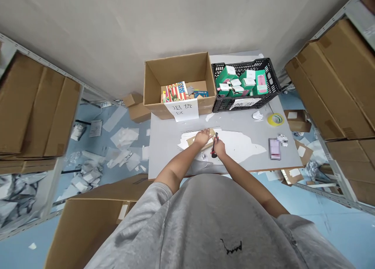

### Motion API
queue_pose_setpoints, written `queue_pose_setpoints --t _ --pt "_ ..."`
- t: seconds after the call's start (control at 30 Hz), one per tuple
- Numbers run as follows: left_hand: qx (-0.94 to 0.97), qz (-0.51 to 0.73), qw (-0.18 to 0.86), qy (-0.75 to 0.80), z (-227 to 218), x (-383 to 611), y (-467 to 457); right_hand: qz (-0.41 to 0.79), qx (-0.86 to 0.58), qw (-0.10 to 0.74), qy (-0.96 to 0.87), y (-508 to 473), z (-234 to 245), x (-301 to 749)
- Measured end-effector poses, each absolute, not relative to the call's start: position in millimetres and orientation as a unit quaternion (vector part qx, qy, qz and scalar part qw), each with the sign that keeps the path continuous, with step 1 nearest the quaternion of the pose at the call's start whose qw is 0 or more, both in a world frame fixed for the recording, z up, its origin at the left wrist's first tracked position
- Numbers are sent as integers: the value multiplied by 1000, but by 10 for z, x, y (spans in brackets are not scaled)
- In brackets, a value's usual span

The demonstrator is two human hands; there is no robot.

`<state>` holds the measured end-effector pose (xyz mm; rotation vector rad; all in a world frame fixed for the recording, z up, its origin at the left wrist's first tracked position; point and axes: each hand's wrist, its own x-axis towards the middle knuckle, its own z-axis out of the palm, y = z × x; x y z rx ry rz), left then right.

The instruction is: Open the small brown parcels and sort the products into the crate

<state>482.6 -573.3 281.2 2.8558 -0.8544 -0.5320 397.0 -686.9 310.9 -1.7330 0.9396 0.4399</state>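
We press our left hand (pixel 202 138) flat on the cardboard (pixel 193 142) to steady it (open, not clenched), while our right hand (pixel 219 148) grips a black knife (pixel 215 139) just beside it, on the bench (pixel 166 152).

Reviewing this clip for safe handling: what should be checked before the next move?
Left hand resting on the cardboard piece: ok.
Right hand gripping the black cutter: ok.
Cardboard piece lying flat on the table: ok.
Cutter blade position: cannot tell, too small.
Work area free of loose paper: not ok, white paper lies under the hands.
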Motion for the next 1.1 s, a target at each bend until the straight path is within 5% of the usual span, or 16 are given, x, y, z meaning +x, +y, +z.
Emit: queue_pose_setpoints --t 0.9,1.1 --pt "941 -199 59 -269 2852 4874 -5771 229 -779 448 374 -6904 3164 4068" --pt "940 -201 71 -265 2894 4870 -5775 243 -747 485 385 -6916 3160 4111"
